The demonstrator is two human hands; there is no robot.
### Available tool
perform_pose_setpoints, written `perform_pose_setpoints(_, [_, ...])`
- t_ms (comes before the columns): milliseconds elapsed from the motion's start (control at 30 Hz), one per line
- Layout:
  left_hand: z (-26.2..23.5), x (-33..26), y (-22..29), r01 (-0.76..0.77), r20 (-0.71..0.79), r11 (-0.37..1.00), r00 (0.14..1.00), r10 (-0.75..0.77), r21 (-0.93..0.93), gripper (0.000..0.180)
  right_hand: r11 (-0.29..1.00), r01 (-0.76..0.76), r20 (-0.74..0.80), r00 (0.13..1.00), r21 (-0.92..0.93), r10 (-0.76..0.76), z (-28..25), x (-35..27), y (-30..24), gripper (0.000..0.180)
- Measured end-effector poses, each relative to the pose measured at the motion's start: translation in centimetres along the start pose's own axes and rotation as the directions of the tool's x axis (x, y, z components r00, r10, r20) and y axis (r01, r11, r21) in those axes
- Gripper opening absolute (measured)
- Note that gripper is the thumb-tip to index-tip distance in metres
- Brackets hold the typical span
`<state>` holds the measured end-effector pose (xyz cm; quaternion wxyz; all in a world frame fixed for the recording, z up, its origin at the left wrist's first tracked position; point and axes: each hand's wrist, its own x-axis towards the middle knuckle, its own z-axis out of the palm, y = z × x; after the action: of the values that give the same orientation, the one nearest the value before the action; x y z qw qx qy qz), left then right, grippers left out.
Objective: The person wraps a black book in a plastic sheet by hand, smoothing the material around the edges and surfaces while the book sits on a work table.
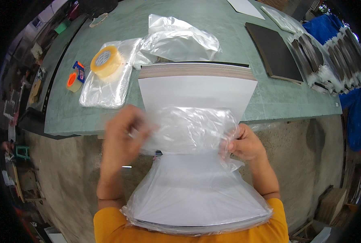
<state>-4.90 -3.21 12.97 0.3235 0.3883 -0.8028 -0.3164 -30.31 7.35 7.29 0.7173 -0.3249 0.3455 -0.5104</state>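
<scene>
A clear plastic bag lies gathered and wrinkled between my hands. It covers a stack of white sheets close to my body. My right hand pinches the bag's right edge between thumb and fingers. Motion smears the fingers of my left hand, which is beside the bag's left edge; whether they grip the film I cannot tell. Just beyond, a thick stack of white boards with grey-brown edges rests on the green table and reaches toward me past its near edge.
Left on the table, a large roll of clear tape sits on folded plastic bags, beside a small tape dispenser. Loose film lies behind the boards. At right are a dark flat board and plastic-wrapped dark bundles.
</scene>
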Motion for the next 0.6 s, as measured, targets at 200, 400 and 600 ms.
perform_pose_setpoints(200, [6.3,-1.2,2.5,0.136,0.345,0.861,0.937,0.050,-0.491,0.019,0.996,0.086,-0.067,0.994,-0.027,-0.087,2.0,2.6,2.7,0.032])
perform_pose_setpoints(400, [0.6,0.6,-6.1,0.292,-0.085,0.907,0.940,-0.331,-0.304,0.008,0.960,0.133,-0.034,0.991,0.248,-0.128,-1.0,0.8,1.3,0.027])
perform_pose_setpoints(600, [3.2,-1.0,2.5,-0.224,-0.071,0.971,0.971,0.230,0.084,0.014,0.849,0.425,0.078,0.903,-0.316,-0.423,1.7,1.6,-0.3,0.011])
